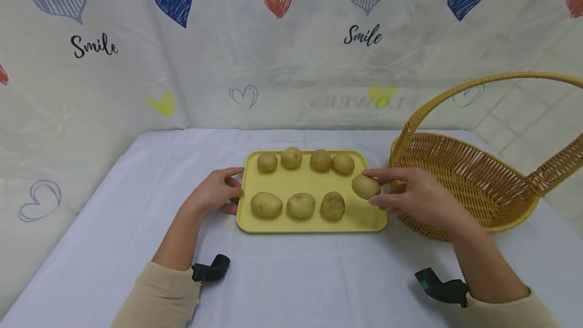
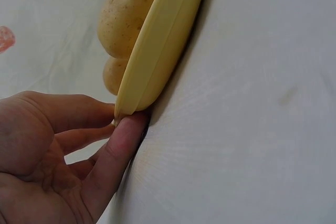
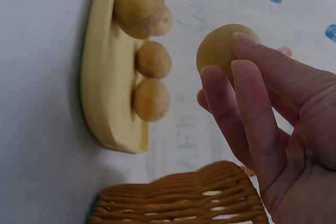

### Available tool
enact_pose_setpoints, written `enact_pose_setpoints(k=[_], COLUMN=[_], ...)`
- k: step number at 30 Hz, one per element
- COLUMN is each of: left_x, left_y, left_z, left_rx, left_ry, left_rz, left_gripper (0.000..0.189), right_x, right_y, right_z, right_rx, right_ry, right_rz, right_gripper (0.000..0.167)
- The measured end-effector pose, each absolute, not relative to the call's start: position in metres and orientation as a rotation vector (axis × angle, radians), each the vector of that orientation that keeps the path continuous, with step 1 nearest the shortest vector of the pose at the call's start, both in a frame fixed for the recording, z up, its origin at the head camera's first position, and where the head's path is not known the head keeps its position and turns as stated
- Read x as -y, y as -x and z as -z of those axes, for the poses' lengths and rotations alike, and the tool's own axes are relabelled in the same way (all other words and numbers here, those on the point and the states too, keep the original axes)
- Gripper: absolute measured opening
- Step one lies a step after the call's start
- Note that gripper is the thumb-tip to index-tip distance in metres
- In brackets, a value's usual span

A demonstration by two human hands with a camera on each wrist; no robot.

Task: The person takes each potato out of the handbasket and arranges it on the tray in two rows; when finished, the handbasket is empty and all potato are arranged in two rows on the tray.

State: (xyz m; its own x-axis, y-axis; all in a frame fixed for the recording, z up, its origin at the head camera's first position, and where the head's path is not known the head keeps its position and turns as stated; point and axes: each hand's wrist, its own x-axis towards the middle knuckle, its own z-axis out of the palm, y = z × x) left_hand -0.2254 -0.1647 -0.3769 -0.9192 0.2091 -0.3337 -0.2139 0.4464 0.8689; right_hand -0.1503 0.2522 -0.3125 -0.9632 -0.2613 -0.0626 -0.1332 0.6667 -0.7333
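Note:
A yellow tray lies on the table, bearing potatoes in a back row and a front row. At its left end my left hand grips the rim, thumb and fingertips against the edge in the left wrist view. My right hand pinches a single potato between thumb and fingertips over the tray's right end. In the right wrist view this potato is raised clear of the tray. The nearest front-row potato is brownish and rough; a smoother potato sits behind.
Right of the tray stands a wicker basket with a tall arched handle, partly behind my right hand and forearm. A white cloth covers the table. Behind it hangs a sheet printed with hearts and "Smile". A black device sits at each wrist.

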Motion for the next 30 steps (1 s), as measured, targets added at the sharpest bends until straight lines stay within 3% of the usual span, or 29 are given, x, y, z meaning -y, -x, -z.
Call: enact_pose_setpoints(k=[30], left_x=[0.163], left_y=[0.224], left_z=[0.377], left_rx=[-2.284], left_ry=[-0.013], left_rz=[-1.508], left_gripper=[0.072], right_x=[-0.212], right_y=[0.142], right_z=[0.349], right_rx=[-2.868], right_ry=[0.165], right_rz=[1.062], right_gripper=[0.053])
